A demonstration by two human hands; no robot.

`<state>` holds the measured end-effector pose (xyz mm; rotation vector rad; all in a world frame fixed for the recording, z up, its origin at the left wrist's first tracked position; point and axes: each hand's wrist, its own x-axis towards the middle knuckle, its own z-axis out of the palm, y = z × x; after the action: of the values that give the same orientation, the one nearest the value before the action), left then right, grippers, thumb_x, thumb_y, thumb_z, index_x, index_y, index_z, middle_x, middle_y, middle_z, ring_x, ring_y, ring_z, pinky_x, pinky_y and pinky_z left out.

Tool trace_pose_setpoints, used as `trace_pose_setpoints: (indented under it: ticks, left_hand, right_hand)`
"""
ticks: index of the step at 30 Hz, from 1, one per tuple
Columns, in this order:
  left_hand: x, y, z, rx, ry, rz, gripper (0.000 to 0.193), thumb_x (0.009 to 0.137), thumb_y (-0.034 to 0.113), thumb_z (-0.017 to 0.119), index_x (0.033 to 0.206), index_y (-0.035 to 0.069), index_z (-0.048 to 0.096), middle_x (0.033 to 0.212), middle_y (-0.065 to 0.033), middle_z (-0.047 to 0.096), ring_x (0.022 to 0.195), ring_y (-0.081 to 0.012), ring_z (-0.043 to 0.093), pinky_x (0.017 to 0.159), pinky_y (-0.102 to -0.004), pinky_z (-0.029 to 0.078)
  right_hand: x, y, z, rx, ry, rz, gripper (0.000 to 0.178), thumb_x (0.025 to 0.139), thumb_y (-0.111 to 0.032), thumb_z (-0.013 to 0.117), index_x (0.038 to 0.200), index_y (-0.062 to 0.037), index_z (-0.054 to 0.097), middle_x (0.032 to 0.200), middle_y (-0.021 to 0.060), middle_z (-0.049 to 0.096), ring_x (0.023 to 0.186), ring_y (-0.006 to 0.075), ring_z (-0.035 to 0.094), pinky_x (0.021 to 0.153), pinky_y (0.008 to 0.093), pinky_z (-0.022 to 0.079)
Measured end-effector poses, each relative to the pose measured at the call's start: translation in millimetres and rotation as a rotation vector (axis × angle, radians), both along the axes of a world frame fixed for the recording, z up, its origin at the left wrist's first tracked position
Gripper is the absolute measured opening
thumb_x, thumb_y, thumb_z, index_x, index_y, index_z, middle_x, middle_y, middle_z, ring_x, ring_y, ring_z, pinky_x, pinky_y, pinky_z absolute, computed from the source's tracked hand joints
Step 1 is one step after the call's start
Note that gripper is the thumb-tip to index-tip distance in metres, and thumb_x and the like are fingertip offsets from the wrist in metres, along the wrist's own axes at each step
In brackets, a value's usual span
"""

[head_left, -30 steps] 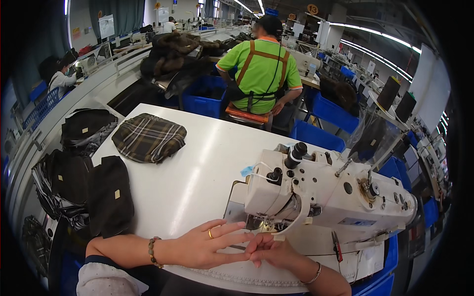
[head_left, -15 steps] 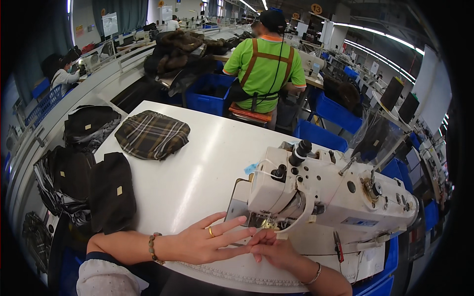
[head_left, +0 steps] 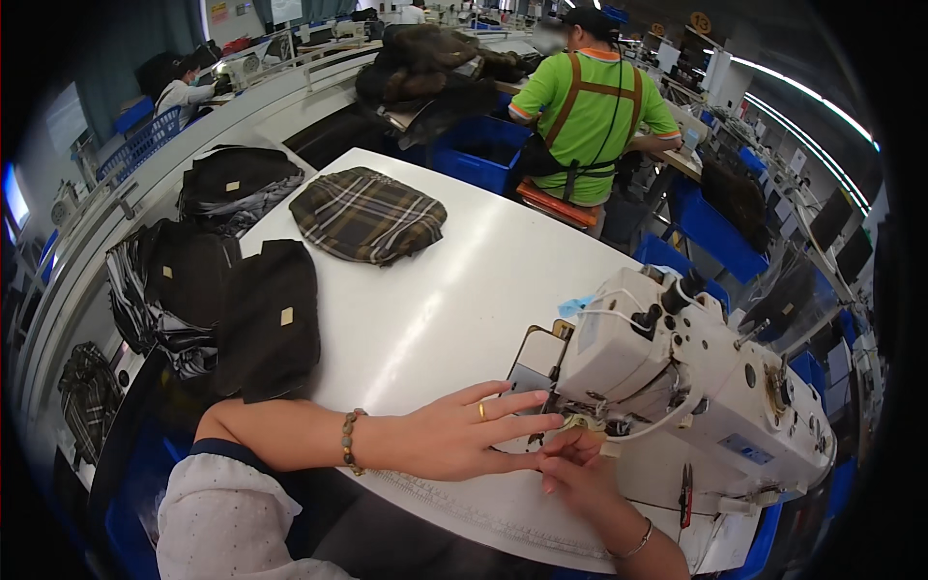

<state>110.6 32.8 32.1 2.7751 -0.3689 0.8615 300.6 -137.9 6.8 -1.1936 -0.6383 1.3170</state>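
Observation:
My left hand (head_left: 449, 437) reaches across the front of a white sewing machine (head_left: 696, 387), its fingers stretched out and spread, with a gold ring on one. Its fingertips are beside the machine's needle area, over the metal plate. My right hand (head_left: 578, 470) is closed in a pinch at the tips of my left hand's lower fingers, touching or almost touching them. What the pinch holds, if anything, is too small to tell. Red-handled snips (head_left: 686, 498) lie on the white table (head_left: 416, 329) to the right of my right hand.
A folded plaid piece (head_left: 367, 215) lies at the table's far left. Dark fabric pieces (head_left: 271, 319) with small beige labels are stacked along the left edge. A person in a green shirt (head_left: 590, 126) sits beyond the table, near blue bins (head_left: 474, 159). A ruler strip (head_left: 464, 507) runs along the near edge.
My view has turned left, so the table and machine appear shifted right and lower. Both hands keep nearly the same pose beside the machine.

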Motion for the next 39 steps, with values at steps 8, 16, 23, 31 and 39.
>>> trace_pose_setpoints:
  ticks: [8,16,23,31,39]
  left_hand:
    - [4.2,2.9,-12.5,-0.024,-0.128,-0.068,0.038,0.084,0.013,0.065,0.121,0.017,0.067,0.145,-0.0165,0.045,0.137,-0.0370,0.041,0.108,-0.0531,0.038]
    - [7.7,0.7,-22.5,-0.018,-0.217,-0.060,0.022,0.089,0.016,0.061,0.107,0.011,0.072,0.141,-0.0173,0.049,0.133,-0.0370,0.045,0.107,-0.0536,0.039]
    - [9.1,3.7,-17.7,0.019,-0.311,0.005,0.023,0.083,0.015,0.066,0.105,0.011,0.072,0.132,-0.0123,0.055,0.131,-0.0329,0.048,0.107,-0.0524,0.040]
    - [-27.7,51.1,24.0,0.075,0.073,0.648,0.036,0.081,0.022,0.076,0.114,0.010,0.067,0.120,-0.0063,0.064,0.121,-0.0258,0.056,0.096,-0.0399,0.047]
    - [-14.2,173.2,21.6,0.049,0.207,1.062,0.028,0.078,0.021,0.078,0.100,0.008,0.070,0.106,-0.0059,0.067,0.104,-0.0271,0.062,0.081,-0.0386,0.052]
  right_hand:
    - [1.0,-2.0,-9.3,0.106,0.019,-0.082,0.018,0.083,0.008,0.066,0.093,-0.0037,0.057,0.091,0.0142,0.068,0.056,0.0149,0.059,0.050,0.0255,0.050]
    - [-3.0,5.4,-19.5,0.244,-0.180,-0.138,0.012,0.085,-0.004,0.068,0.090,-0.0044,0.057,0.068,0.0047,0.060,0.046,0.0083,0.049,0.041,0.0204,0.037]
    - [-10.9,8.9,-6.7,0.123,-0.205,-0.076,0.008,0.085,0.006,0.065,0.090,0.0015,0.060,0.079,0.0126,0.068,0.056,0.0125,0.060,0.047,0.0216,0.047]
    - [-13.3,4.3,3.1,0.083,-0.341,0.172,0.004,0.089,0.001,0.064,0.086,0.0007,0.062,0.079,0.0104,0.070,0.058,0.0091,0.058,0.056,0.0218,0.048]
    - [-13.7,3.7,4.1,0.148,-0.332,0.228,0.006,0.091,-0.003,0.066,0.088,0.0009,0.064,0.081,0.0096,0.071,0.060,0.0083,0.059,0.057,0.0219,0.049]
